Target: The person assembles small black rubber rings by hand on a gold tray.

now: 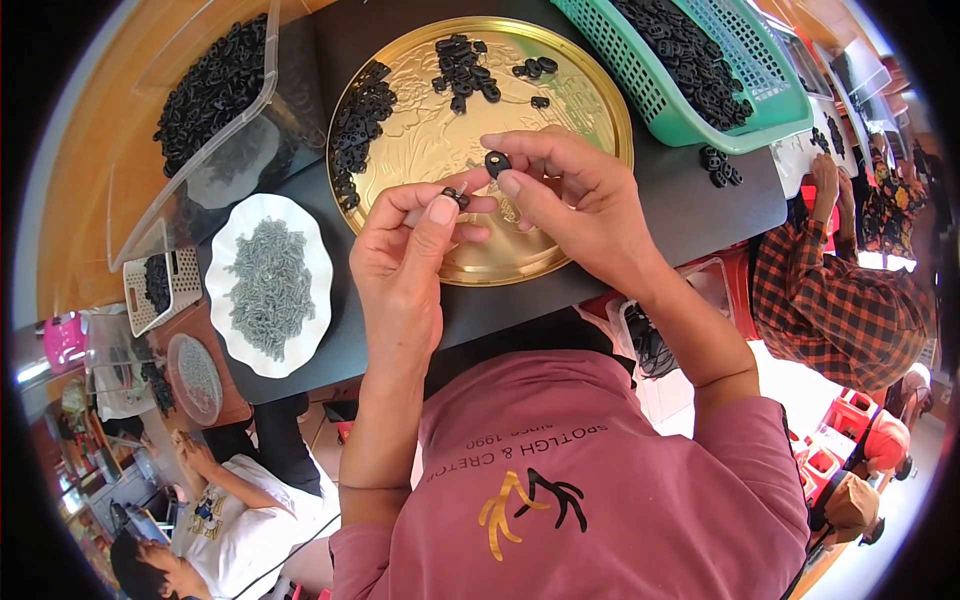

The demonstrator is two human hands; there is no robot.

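One shirt [610, 490], two hands [405, 245] [580, 205], two pieces [456, 198] [497, 164]

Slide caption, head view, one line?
Left hand pinches a small dark part, right hand a black oval part, over a gold tray, scalloped white dish of grey pieces alongside.

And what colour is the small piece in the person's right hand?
The small piece in the right hand is black, seen in the head view.
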